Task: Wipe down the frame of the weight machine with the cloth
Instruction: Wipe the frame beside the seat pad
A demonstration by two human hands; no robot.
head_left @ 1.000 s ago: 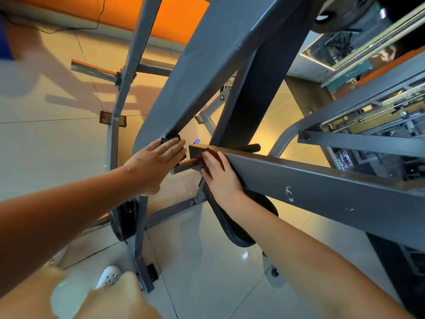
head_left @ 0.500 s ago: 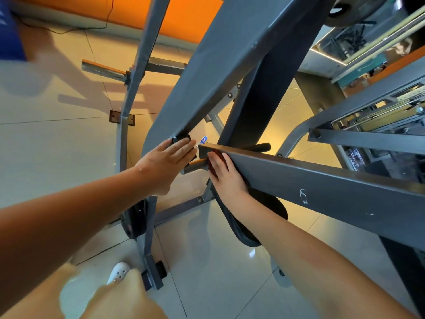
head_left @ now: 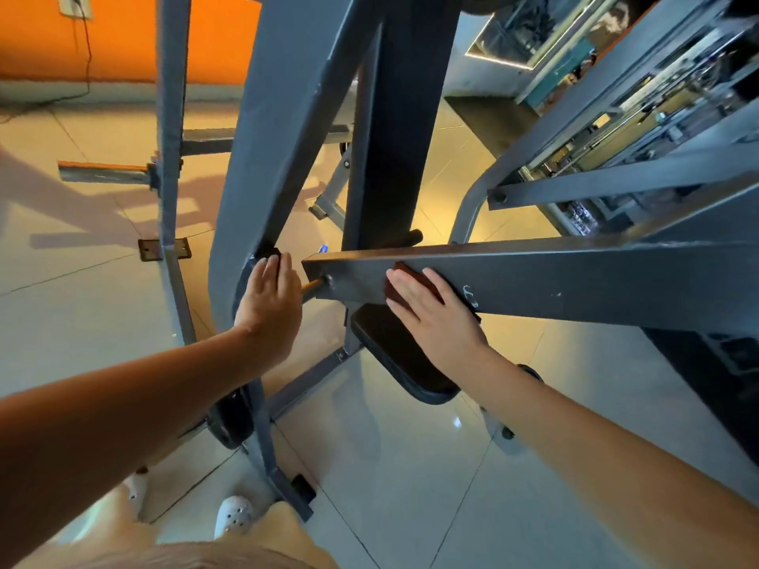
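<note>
A grey steel weight machine frame fills the view; one horizontal beam point(head_left: 575, 281) runs from the centre to the right. My right hand point(head_left: 435, 318) lies flat on the beam's near face, straight fingers pressing a dark reddish-brown cloth point(head_left: 404, 283) against the metal; only the cloth's edge shows past my fingers. My left hand point(head_left: 271, 305) rests with straight fingers on the lower end of a wide slanted frame member point(head_left: 279, 129), fingertips at a small black knob point(head_left: 267, 254). A short pin point(head_left: 314, 285) sticks out of the beam's end between my hands.
A black padded seat point(head_left: 394, 359) sits under the beam. A thin grey upright point(head_left: 170, 129) stands at left with a floor bracket point(head_left: 150, 249). A dark vertical column point(head_left: 402, 129) rises behind. Glossy tiled floor point(head_left: 390, 466) lies below; my white shoe point(head_left: 232, 515) stands near the frame foot point(head_left: 295, 498).
My right hand with the cloth has slid right along the beam, away from its end. My left hand stays on the slanted member, now pointing more upward. The camera has shifted.
</note>
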